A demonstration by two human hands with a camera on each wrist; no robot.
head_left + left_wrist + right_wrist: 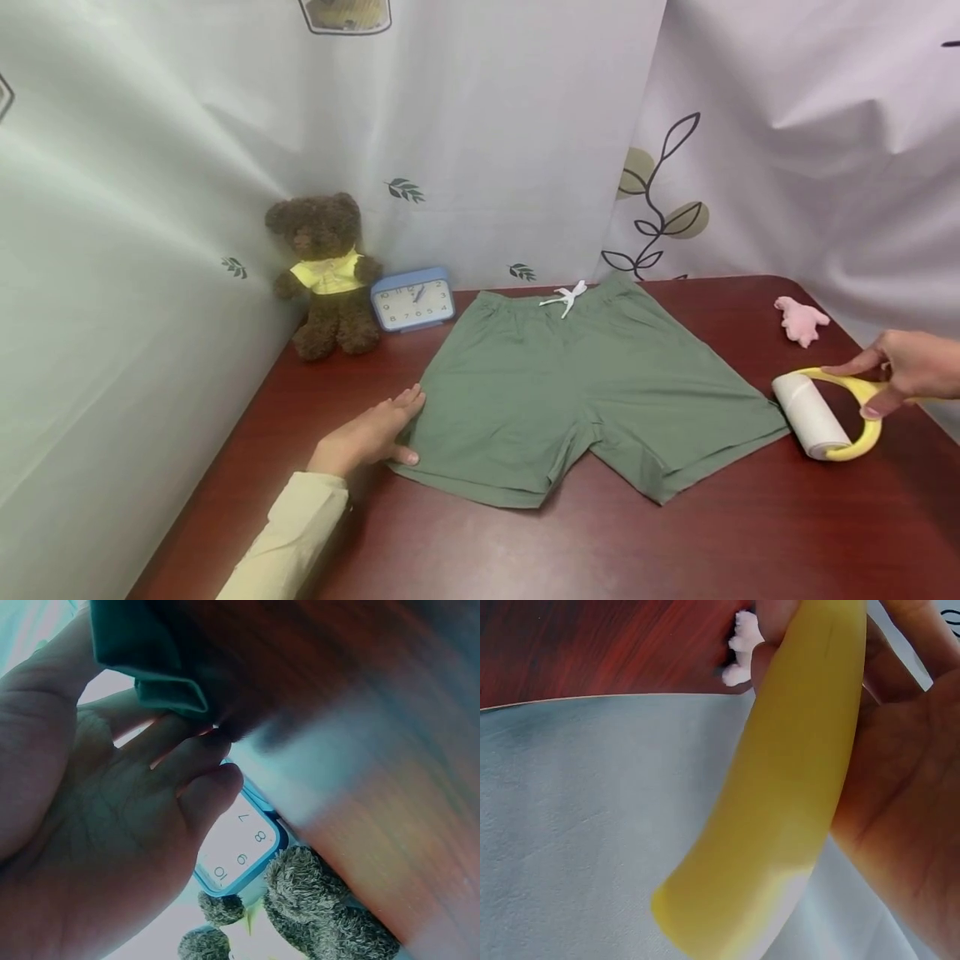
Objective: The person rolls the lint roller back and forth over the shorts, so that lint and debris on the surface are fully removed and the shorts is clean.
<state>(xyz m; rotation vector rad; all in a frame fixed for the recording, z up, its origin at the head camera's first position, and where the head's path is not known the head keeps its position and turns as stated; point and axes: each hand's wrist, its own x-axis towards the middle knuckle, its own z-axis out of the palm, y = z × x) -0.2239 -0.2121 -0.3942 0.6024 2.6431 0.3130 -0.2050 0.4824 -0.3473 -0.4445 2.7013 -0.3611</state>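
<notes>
Green shorts [517, 392] with a white drawstring bow [566, 297] lie spread flat on the table, waistband toward the back. My left hand [369, 435] rests with extended fingers on the left leg's outer edge; a fold of the green cloth [142, 652] shows by its fingers in the left wrist view. My right hand [918, 367] grips a lint roller by its yellow handle [787, 772]. The white roll [812, 417] of the lint roller is at the right leg's hem, close over the table.
A brown teddy bear [326, 321] in a yellow shirt sits at the back left beside a blue alarm clock [414, 304]. A small pink plush toy [801, 322] lies behind the lint roller. Pale printed curtains [487, 150] border the dark red table [600, 550].
</notes>
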